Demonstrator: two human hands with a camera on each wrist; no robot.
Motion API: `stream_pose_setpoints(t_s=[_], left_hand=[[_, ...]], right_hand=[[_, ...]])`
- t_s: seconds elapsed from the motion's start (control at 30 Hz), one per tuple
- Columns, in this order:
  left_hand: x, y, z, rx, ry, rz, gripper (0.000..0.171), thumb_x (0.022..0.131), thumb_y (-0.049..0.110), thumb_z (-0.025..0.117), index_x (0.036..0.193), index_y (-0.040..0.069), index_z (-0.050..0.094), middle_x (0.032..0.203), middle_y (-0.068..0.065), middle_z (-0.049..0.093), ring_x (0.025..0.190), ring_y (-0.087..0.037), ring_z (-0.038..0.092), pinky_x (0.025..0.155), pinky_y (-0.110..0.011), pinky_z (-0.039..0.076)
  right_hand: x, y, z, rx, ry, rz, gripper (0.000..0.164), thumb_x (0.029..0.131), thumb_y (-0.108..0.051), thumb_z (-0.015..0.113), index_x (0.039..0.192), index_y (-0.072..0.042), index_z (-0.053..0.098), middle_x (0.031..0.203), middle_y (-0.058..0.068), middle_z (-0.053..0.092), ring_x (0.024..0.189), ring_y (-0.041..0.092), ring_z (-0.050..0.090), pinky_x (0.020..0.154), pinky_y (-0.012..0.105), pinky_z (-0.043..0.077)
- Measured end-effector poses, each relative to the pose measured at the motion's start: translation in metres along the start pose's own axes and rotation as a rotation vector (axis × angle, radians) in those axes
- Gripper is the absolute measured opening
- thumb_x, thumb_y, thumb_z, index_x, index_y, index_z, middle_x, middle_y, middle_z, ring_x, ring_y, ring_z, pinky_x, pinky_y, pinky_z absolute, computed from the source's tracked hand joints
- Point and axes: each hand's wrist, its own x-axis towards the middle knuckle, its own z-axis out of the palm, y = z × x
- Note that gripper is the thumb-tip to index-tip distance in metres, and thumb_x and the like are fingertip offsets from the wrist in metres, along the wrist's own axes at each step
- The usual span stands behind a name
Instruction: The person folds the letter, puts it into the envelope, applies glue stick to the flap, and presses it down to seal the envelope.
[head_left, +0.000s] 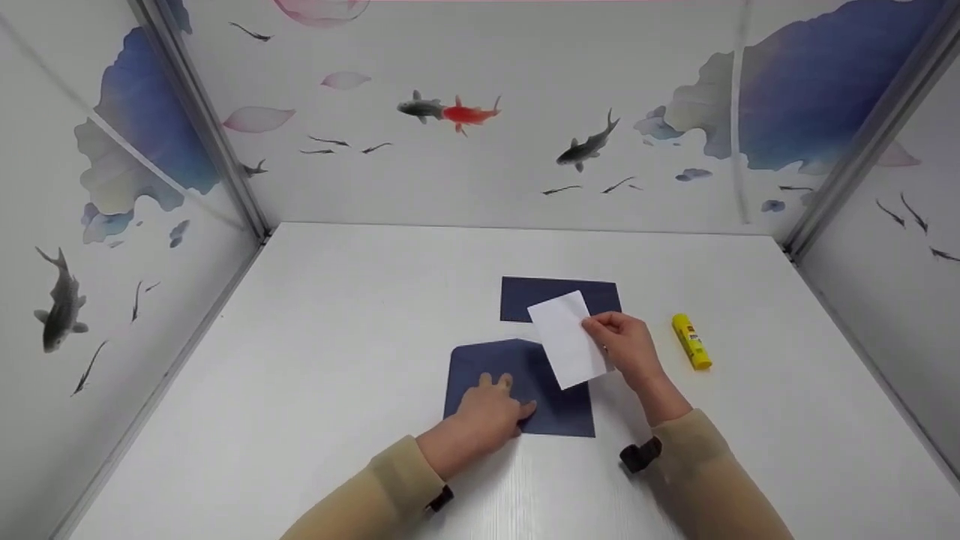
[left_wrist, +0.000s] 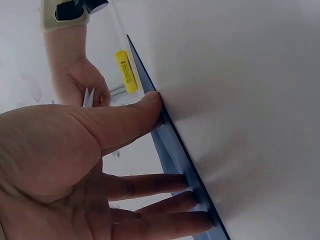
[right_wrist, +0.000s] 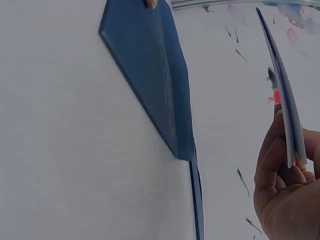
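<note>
Folded white paper (head_left: 568,345) over the dark blue envelope's (head_left: 536,386) far right corner, pinched by right hand (head_left: 630,349). Left hand (head_left: 491,412), fingers extended, presses envelope. Folding looks done; paper not inside envelope; glue stick (head_left: 691,342) lies unheld, right.

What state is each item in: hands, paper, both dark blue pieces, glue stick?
Left hand: fingers spread, touching the envelope
Right hand: pinching the white paper
White paper: folded, halves slightly apart, held up off the surface
Envelope: lying down, flap unfolded
Dark blue rectangle: lying down, partly hidden by the paper in the head view
Glue stick: lying on its side, untouched
</note>
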Motion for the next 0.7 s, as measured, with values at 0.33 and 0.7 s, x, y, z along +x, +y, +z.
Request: stream_pose_setpoints(t_s=[0.33,0.7], left_hand=[[0.015,0.016,-0.003,-0.028,0.041,0.045,0.049,0.1,0.034,0.067,0.143,0.052,0.055,0.147,-0.007,0.053,0.119,-0.023,0.054,0.08,-0.037,0.059],[0.017,0.01,-0.004,-0.132,0.079,0.006,0.059,0.088,0.037,0.082,0.144,0.031,0.061,0.148,-0.006,0.058,0.13,-0.027,0.057,0.096,-0.044,0.057]], right_hand=[[0.017,0.012,0.013,-0.017,-0.046,0.034,0.034,0.1,-0.03,0.068,0.117,-0.001,0.073,0.102,0.004,0.069,0.084,0.014,0.056,0.067,0.021,0.048],[0.031,0.024,0.016,-0.095,-0.105,0.106,0.04,0.102,-0.033,0.065,0.124,0.0,0.07,0.116,0.012,0.068,0.09,0.016,0.058,0.07,0.022,0.048]])
